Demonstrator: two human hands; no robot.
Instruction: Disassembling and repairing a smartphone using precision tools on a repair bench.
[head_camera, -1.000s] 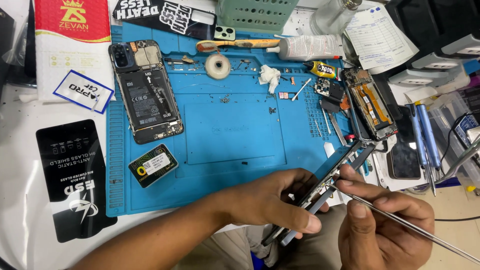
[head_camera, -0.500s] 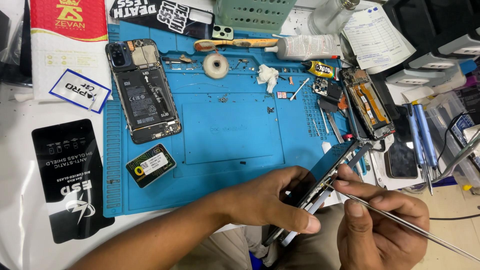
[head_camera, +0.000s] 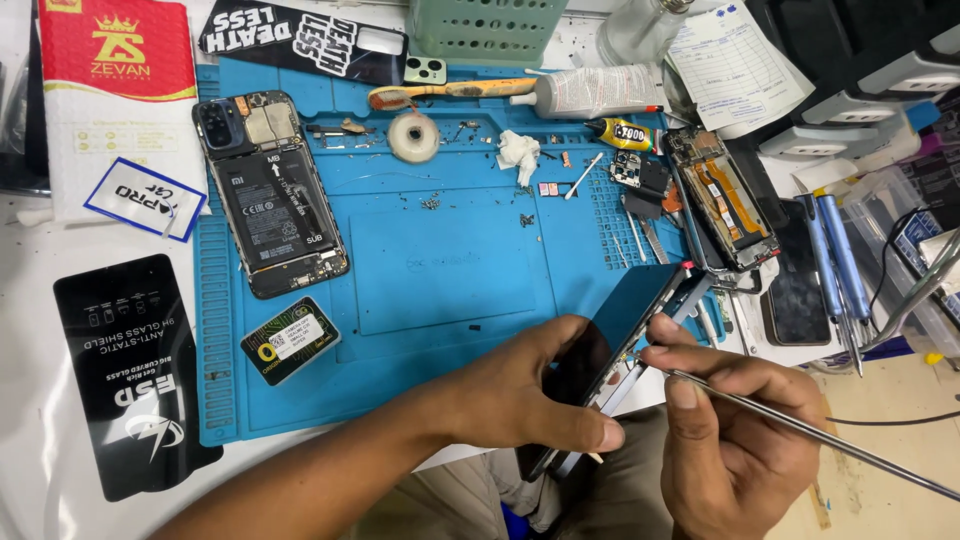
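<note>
Your worktop (head_camera: 30, 300) carries a blue repair mat (head_camera: 450, 270) that takes up most of the view. On its left part lies an opened phone (head_camera: 272, 195), back cover off, battery and board exposed. A second opened phone (head_camera: 722, 198) lies at the mat's right edge, its orange flex cables showing. A black screen-protector packet (head_camera: 130, 370) lies on the worktop left of the mat.

Your left hand (head_camera: 520, 385) is closed around a dark phone screen assembly (head_camera: 610, 345), thumb along the lower edge, fingers curled behind it. The assembly is held tilted, off the mat, over its near right corner, upper end pointing toward the second opened phone.

Your right hand (head_camera: 745, 440) is pinched shut on a thin metal tool (head_camera: 800, 432); its shaft runs out to the lower right. The tool tip meets the assembly's right edge, just beside your thumb. Whether the tip sits inside the frame seam cannot be told.

A roll of tape (head_camera: 413, 136) and a small battery pack (head_camera: 293, 340) rest on the mat, well apart from both hands.
</note>
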